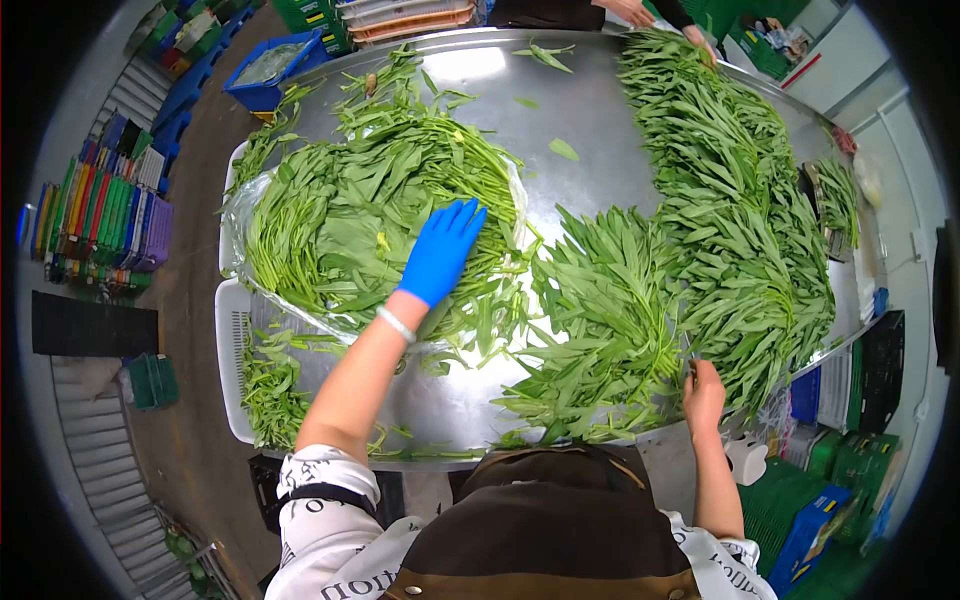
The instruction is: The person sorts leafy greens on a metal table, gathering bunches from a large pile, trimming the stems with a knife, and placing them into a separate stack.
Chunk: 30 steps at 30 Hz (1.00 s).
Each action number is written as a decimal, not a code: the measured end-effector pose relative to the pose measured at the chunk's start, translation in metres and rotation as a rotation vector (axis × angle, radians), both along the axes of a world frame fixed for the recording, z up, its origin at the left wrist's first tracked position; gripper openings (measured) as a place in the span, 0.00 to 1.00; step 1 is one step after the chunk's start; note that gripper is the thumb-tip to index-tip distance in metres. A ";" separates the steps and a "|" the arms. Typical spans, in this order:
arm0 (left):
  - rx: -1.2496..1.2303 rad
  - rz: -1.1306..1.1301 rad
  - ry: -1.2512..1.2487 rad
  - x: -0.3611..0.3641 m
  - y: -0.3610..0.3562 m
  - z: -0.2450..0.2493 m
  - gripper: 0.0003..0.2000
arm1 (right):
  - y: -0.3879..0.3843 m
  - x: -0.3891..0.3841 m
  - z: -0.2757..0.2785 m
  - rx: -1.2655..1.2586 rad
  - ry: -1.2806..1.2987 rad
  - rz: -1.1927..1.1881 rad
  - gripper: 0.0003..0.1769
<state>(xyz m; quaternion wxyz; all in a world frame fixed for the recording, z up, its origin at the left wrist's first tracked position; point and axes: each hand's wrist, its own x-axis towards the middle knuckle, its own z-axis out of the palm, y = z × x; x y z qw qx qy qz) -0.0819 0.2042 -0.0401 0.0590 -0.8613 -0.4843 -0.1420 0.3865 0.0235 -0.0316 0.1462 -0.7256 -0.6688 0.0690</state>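
Note:
My left hand (442,252), in a blue glove, lies with its fingers stretched over the right side of a round heap of leafy greens (350,215) in a clear plastic bag (238,222). My bare right hand (704,396) has its fingers bent round a thin thing too small to make out, near the stem ends of a loose pile of greens (610,310). Right of that pile runs a long, thick row of greens (720,180). All of it rests on a metal table (600,125).
Two white baskets, one in front (235,380) holding loose greens, stand along the table's left edge. A blue crate (275,75) is at the back left. Another person's hands (700,42) touch the row's far end. Stacked green crates (835,470) stand at the lower right.

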 end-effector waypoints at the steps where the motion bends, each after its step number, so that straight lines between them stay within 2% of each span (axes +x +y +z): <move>1: 0.049 0.016 0.124 0.004 0.018 -0.004 0.30 | 0.004 -0.010 0.004 0.013 0.019 0.047 0.15; 2: 0.096 0.034 0.249 0.004 0.029 -0.009 0.33 | 0.009 -0.020 0.008 0.027 0.038 0.095 0.15; 5: -0.060 0.102 0.300 0.000 0.051 -0.028 0.35 | 0.033 -0.056 0.022 0.091 0.122 0.362 0.16; 9: -0.263 0.138 0.214 0.005 0.041 -0.015 0.20 | 0.075 -0.111 0.020 0.042 0.234 0.628 0.17; 12: -0.169 0.152 0.092 -0.002 0.025 -0.029 0.19 | 0.124 -0.157 0.016 0.009 0.275 0.713 0.19; 14: -0.129 0.160 0.057 -0.005 0.022 -0.041 0.24 | 0.169 -0.193 0.019 0.012 0.325 0.732 0.24; 16: -0.146 0.159 0.004 -0.007 0.023 -0.044 0.28 | 0.219 -0.229 0.016 0.019 0.352 0.727 0.33; 19: -0.138 0.143 -0.110 -0.006 0.021 -0.036 0.22 | 0.294 -0.281 -0.003 0.069 0.324 0.698 0.47; 20: -0.151 0.136 -0.144 -0.008 0.021 -0.038 0.24 | 0.314 -0.298 -0.006 0.059 0.317 0.681 0.51; 22: -0.143 0.132 -0.190 -0.010 0.020 -0.041 0.24 | 0.347 -0.328 -0.024 0.082 0.296 0.670 0.52; 26: -0.132 0.147 -0.260 -0.010 0.015 -0.050 0.26 | 0.362 -0.355 -0.044 -0.041 0.405 0.728 0.52; 30: -0.097 0.154 -0.273 -0.014 0.007 -0.070 0.27 | 0.324 -0.347 -0.048 0.153 0.254 1.030 0.48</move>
